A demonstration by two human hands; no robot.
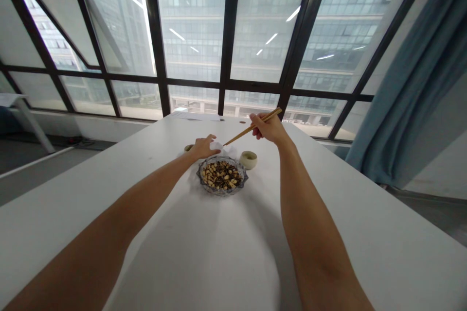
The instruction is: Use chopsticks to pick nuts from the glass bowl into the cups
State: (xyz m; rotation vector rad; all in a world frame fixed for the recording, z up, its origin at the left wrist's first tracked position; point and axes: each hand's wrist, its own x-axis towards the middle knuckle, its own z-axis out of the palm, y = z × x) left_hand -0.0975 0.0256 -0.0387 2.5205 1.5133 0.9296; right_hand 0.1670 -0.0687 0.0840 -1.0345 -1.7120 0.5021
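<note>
Above the white table (171,228), wooden chopsticks (251,128) slant down-left from the right hand (268,127); its fingers are closed round their upper part. Lower tips are at a whitish, translucent item (216,146); contact unclear. Left hand (202,147) is at the same item, thumb and index parted; can't tell if it has a grip. Clear scalloped bowl (222,190) just nearer the wearer, holding mixed nuts and dark seeds (222,175). Round pale-green cup (248,159) just right of it; second small vessel (188,147) partly behind left hand. Far end: white papers (197,116), print unreadable. Beyond: dark-framed windows (270,24), blue curtain (408,92) at right.
</note>
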